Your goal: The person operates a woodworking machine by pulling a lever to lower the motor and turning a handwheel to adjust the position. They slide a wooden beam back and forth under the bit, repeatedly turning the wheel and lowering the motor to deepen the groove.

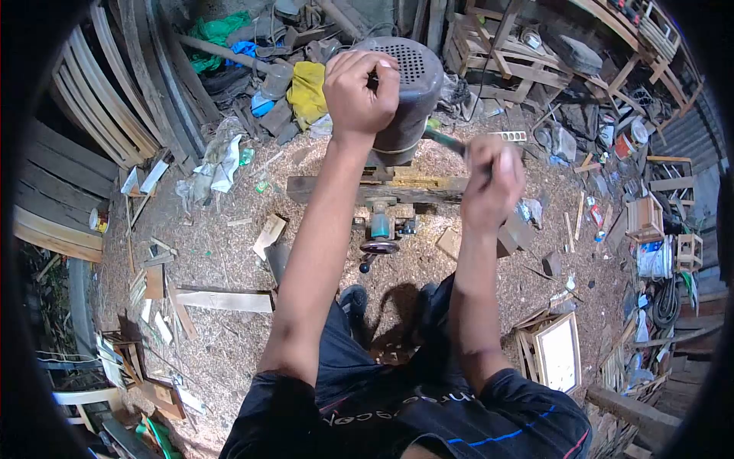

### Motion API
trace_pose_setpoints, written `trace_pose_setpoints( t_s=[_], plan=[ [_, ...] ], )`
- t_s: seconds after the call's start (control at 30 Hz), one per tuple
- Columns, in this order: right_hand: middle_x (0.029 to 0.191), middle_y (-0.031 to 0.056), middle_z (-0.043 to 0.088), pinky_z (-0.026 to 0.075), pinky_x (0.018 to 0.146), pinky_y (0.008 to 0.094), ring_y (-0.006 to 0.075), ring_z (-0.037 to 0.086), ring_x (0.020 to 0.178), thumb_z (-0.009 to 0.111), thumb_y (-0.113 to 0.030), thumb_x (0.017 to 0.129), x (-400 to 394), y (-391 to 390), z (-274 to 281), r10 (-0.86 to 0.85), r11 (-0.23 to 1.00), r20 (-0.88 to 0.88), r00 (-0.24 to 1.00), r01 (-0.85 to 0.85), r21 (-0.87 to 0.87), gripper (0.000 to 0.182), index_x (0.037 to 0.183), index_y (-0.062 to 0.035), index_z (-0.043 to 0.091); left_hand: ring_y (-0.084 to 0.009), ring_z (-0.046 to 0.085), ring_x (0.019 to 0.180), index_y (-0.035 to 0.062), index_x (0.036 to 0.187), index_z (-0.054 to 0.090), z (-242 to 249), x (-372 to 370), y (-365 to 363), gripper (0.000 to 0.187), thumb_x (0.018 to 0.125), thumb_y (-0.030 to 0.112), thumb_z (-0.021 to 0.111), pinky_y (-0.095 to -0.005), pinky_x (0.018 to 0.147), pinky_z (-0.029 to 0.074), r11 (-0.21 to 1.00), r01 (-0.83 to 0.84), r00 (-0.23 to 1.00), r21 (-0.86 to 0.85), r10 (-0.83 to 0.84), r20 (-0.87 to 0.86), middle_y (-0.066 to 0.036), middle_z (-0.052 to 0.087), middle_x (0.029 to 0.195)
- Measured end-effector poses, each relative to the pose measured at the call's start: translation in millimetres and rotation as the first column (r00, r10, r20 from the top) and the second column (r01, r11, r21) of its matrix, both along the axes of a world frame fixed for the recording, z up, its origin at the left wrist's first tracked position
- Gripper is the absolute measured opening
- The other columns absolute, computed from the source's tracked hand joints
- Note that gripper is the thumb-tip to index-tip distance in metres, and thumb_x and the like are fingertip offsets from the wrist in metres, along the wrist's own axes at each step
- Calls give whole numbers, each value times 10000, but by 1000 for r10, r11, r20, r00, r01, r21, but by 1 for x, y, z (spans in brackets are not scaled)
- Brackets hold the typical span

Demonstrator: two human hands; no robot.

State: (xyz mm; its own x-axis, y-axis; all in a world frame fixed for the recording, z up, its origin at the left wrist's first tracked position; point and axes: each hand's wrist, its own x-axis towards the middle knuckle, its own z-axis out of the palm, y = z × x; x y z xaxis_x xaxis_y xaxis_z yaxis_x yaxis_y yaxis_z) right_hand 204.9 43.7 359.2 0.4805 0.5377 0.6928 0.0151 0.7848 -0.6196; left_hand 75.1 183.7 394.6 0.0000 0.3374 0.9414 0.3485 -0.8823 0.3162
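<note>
1. We stand on a floor (pixel 229 260) strewn with wood shavings, over a machine (pixel 417 84) with a round, vented top; a wooden beam (pixel 306 189) lies crosswise beneath it, with a handwheel (pixel 380 247) on our side.
2. Our left hand (pixel 363 92) is curled against the machine's top; we cannot tell whether its fingers grasp anything. Our right hand (pixel 492 183) is clenched round the end of a lever (pixel 443 141) beside the machine.
3. Around us are curved boards (pixel 99 92) at the left, a yellow cloth (pixel 307 92) beyond the beam, and a small wooden stool (pixel 644 218) and a coiled hose (pixel 667 302) at the right.
4. Our right hand is blurred, the machine's top hides its lower parts, and dark lens edges cut off the room's corners.
5. Lettering crosses our dark shirt (pixel 413 421), upside down and folded; we cannot read it surely.
</note>
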Motion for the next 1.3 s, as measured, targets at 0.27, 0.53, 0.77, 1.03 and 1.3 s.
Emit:
trace_pose_setpoints(
  t_s=[0.27, 0.53, 0.77, 1.03, 1.3],
  plan=[
    [908, 55, 601, 439, 753, 292, 163, 552, 814, 493, -278, 998, 26, 119, 68, -183, 982, 218, 959, 169, 82, 381, 1243, 12, 517, -247, 669, 729, 38, 699, 701, 19, -3, 1, 252, 819, 137, 502, -334, 767, 494, 1000, 10, 999, -8, -9, 36, -91, 702, 729],
    [1233, 214, 562, 419, 959, 364, 328, 530, 1122, 498, -318, 977, 96, 254, 17, -282, 897, 565, 776, 421, -130, 473, 1306, 14, 432, -241, 669, 709, 32, 671, 693, 31, 3, 6, 261, 815, 156, 514, -330, 736, 503, 1000, 15, 997, 9, -16, 80, -90, 690, 687],
    [1175, 209, 633, 442, 943, 313, 268, 614, 1062, 503, -124, 957, 93, 216, -14, 113, 834, 397, 911, 130, -536, 389, 1319, 18, 487, -242, 669, 868, 24, 753, 707, 31, -9, -1, 247, 848, 151, 518, -331, 823, 488, 994, 40, 999, -100, -37, 37, -106, 709, 819],
    [1071, 222, 646, 476, 872, 385, 305, 628, 1018, 509, -141, 936, 65, 96, -175, -90, 788, 413, 906, 319, -527, 280, 1116, 59, 586, -289, 439, 1302, -29, 1314, 479, -52, -77, -56, 425, 993, 243, 419, -384, 1090, 308, 914, 163, 979, -371, -103, 176, -175, 501, 1367],
    [1314, 385, 375, 414, 998, 473, 500, 441, 1200, 780, -385, 742, -55, -73, -336, 314, 611, 622, 717, 349, -711, 1071, 1459, 56, 117, -367, 443, 1285, -55, 1262, 532, -367, -122, -151, 757, 989, 563, 191, -387, 1104, 296, 46, -165, 975, -985, -145, -170, -263, 512, 1326]
  ],
)
